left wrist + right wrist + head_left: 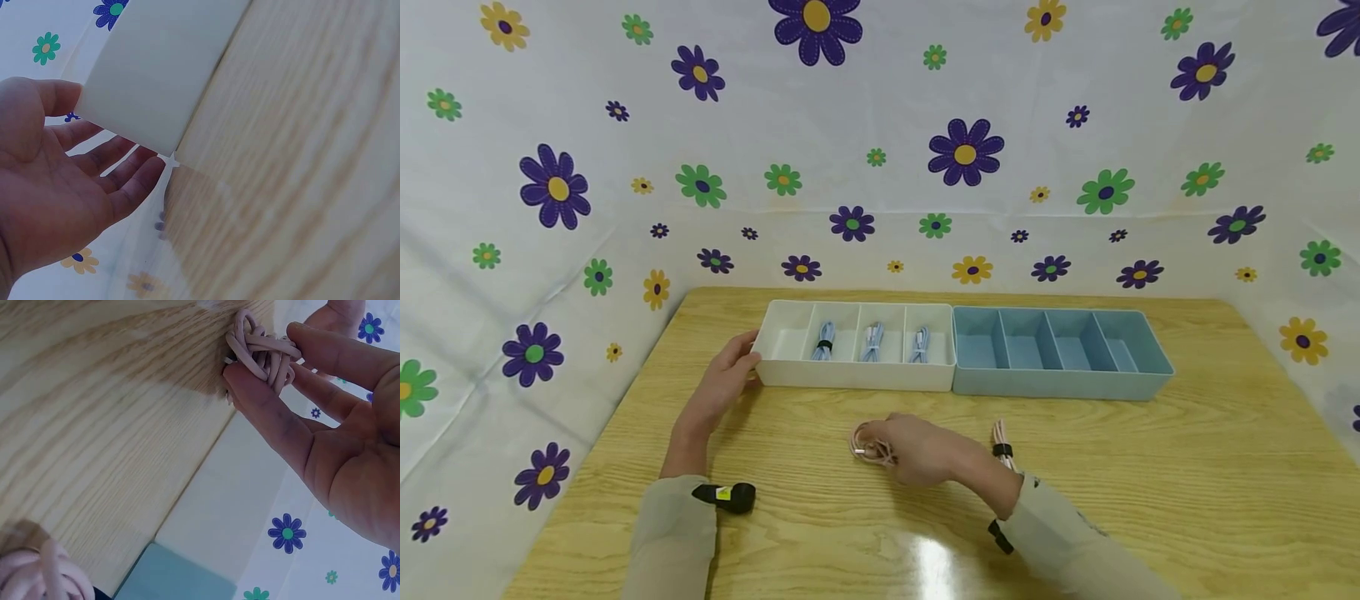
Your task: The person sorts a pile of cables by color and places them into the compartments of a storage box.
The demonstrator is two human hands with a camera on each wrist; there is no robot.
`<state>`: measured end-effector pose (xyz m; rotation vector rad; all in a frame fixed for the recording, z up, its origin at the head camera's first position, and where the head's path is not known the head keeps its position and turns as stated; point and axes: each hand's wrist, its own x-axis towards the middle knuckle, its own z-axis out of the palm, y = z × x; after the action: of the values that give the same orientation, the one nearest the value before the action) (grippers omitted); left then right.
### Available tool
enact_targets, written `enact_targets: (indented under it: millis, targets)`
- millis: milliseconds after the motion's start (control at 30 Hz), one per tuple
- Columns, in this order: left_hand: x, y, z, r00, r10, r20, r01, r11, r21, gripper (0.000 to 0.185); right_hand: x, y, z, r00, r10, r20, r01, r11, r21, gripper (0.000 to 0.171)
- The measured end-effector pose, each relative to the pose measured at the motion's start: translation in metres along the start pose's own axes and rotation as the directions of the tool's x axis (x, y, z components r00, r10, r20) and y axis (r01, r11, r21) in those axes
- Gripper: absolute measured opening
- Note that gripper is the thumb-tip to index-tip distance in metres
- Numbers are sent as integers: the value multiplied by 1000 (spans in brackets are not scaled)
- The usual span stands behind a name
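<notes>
My left hand (721,390) touches the left end of a white divided box (853,377). In the left wrist view its thumb and loosely bent fingers (128,187) lie along that end wall. Over the table in front of the box, my right hand (921,450) pinches a coiled pink cable (867,454) between thumb and fingers. The right wrist view shows the pink loops (265,353) at the fingertips. Three light-blue bundled cables (823,342) occupy the three right compartments of the white box, one in each; its leftmost compartment holds nothing.
Against the white box's right end stands a blue divided box (1060,385) with bare compartments. Another pink cable (1002,442), bound by a black strap, lies on the wooden table (1150,483) beyond my right forearm. A flower-patterned cloth (880,108) rises behind and at the sides.
</notes>
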<state>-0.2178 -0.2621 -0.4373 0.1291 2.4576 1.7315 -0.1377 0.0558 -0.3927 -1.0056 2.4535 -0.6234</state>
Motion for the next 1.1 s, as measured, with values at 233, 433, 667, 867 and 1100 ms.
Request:
enact_targets:
  millis: [233,433,667,867,1100]
  targets:
    - [0,0,-1,1000,6,-1,-6,1000,5,54,-6,4,-3,998,-6,64,-2,991,135,55]
    - [-1,2,0,1000,-1,-3,1,1000,7,54,-13,6,-5,998,-39,48,29,980,198,52]
    - [-1,3,0,1000,-6,-5,6,1000,4,54,-17,12,-5,1000,11,-11,-8,970,242,48]
    - [-3,2,0,1000,-6,-9,6,1000,2,54,-20,22,-5,995,52,-82,-19,933,361,51]
    - [-1,-1,-2,1000,-4,-13,4,1000,18,53,-23,35,-6,983,83,-165,16,852,524,48]
